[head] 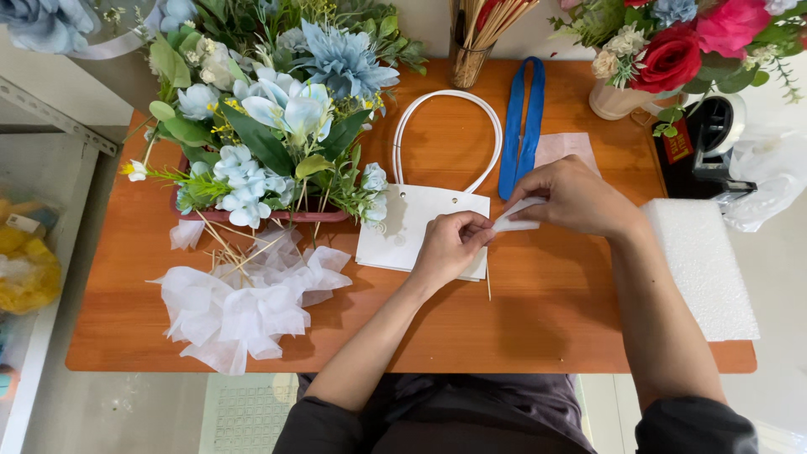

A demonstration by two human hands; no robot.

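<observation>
Left hand [450, 245] and right hand [576, 197]: fingers pinched shut on a small white paper strip [517, 217], stretched between them above flat white handled paper bag [420, 227] on desk [546, 311].

Smooth wooden table [546, 319], matt white paper bag [403, 235], rough foam block [702, 269]

Right hand [576, 200] covers most of the small white strip [514, 220], so its far end is hidden; left hand [450, 248] hides part of the flat white bag [403, 235]. Red-and-pink bouquet [681, 42] and stick holder [471, 50] are cut off by the top edge. Yellow item [25, 269] at left is blurred.
</observation>
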